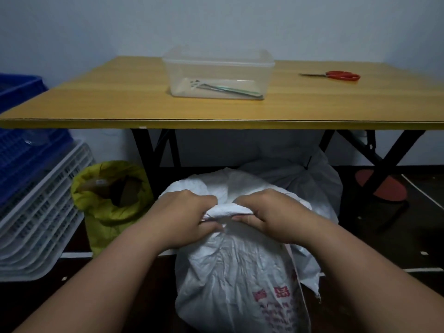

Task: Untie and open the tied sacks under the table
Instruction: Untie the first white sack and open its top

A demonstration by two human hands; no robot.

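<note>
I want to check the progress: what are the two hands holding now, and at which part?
Both the left hand and the right hand grip the white sack at its bunched neck on top, where it is tied.

The desk (216,111) edge hangs above the white sack (235,272); a yellow bag (108,212) crowds its left, another sack (312,179) behind, bare floor right.
</note>
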